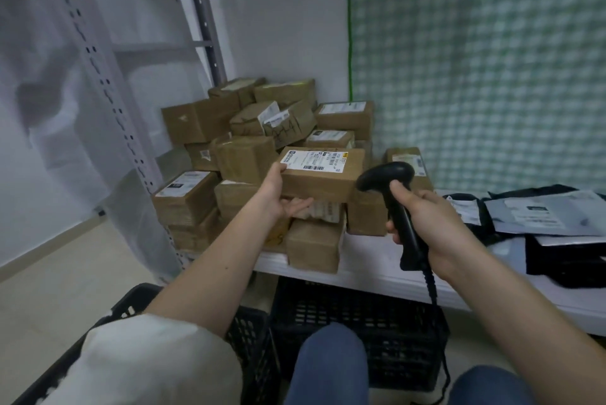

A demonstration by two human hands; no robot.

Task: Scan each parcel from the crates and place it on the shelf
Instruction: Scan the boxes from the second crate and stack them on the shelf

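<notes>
White walls and a green checked curtain back the white shelf, where brown cardboard parcels are piled toward its left end. A labelled brown cardboard parcel is gripped by the left hand above that pile. A black handheld barcode scanner is clasped in the right hand, just beside the parcel.

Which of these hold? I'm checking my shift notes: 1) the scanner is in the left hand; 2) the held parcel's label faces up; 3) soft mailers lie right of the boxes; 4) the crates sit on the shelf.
1) False: the right hand holds the scanner; the left hand holds the parcel.
2) True: the label faces up.
3) True: the mailers lie right of the boxes.
4) False: the crates sit below the shelf.
</notes>
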